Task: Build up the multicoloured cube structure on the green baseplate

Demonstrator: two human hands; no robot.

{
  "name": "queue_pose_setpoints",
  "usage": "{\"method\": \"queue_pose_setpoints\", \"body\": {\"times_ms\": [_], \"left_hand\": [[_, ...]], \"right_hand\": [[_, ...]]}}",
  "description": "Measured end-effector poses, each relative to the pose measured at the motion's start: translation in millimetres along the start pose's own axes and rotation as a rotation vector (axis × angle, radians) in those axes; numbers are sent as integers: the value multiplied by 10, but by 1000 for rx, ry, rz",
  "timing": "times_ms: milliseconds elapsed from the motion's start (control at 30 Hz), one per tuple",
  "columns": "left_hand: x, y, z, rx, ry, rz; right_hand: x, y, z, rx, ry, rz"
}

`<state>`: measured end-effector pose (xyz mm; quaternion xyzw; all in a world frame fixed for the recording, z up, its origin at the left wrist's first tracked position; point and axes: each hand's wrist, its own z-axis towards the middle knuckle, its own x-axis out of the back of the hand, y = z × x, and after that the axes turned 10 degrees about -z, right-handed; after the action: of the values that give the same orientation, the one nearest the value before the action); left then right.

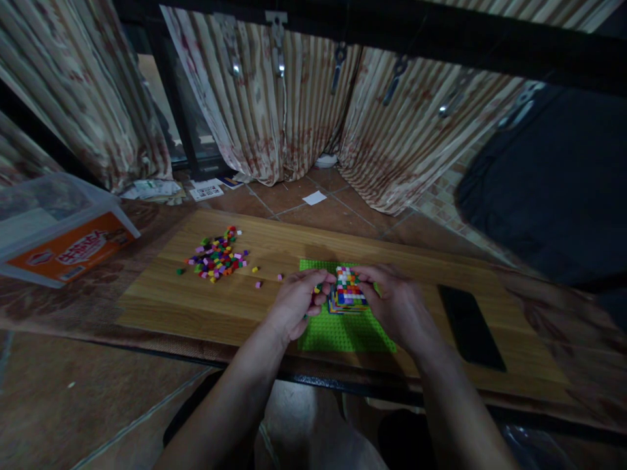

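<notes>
The left hand [301,301] has its fingers curled in, with small toy bricks [318,288] held in them. The right hand [389,297] touches the top of a blocky stack of many-coloured plastic bricks [349,290]; I cannot tell if it pinches one. The stack sits between the hands, on a bright green studded plastic plate [343,333]. Left of both hands lies a loose pile of colourful little bricks [220,256].

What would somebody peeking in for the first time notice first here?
Probably the bright green studded baseplate, with a rainbow-coloured block of little bricks standing on it between the person's two hands. Next, the scattered heap of tiny colourful bricks on the wooden board, to the left. Then the clear plastic tub with an orange label at the far left.
</notes>
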<state>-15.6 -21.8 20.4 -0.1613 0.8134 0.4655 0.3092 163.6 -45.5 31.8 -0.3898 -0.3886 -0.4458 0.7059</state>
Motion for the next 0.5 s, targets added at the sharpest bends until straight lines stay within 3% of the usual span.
{"method": "queue_pose_setpoints", "body": {"times_ms": [267, 500], "left_hand": [[4, 8, -14, 6, -7, -7], [1, 20, -6, 4, -5, -8]], "right_hand": [[-33, -30, 2, -34, 24, -56], [4, -25, -2, -192, 44, 112]]}}
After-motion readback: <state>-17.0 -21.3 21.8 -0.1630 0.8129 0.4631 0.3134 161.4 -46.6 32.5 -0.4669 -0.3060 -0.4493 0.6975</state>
